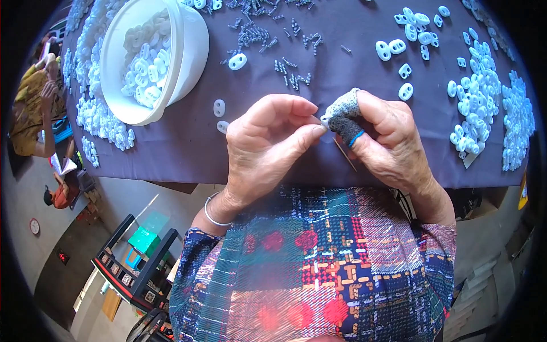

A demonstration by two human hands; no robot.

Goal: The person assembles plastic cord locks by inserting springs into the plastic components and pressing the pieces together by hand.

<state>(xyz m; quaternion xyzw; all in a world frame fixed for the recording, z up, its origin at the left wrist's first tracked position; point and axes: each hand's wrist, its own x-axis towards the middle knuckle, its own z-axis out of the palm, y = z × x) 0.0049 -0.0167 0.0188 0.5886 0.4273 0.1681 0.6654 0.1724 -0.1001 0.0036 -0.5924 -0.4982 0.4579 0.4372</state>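
Note:
My left hand [270,142] and my right hand [390,134] meet over the near part of the table. Thumb and forefinger of each are pinched around one small white plastic piece [325,121], mostly covered by the fingertips. Knitted grey finger sleeves [345,105] wrap the right forefinger and thumb. A thin brown stick or pin [344,154] slants down below the right thumb; whether the hand holds it I cannot tell. Beside the left hand lie two white two-hole oval pieces, one [219,108] beyond the other [223,126], which is partly behind the hand.
Small metal springs [256,35] lie scattered at the far middle. A white tub [191,51] of white plastic pieces stands at the left, beside a large heap [91,68]. More pieces [476,102] are piled at the right on the dark tablecloth [188,154]. People sit far left.

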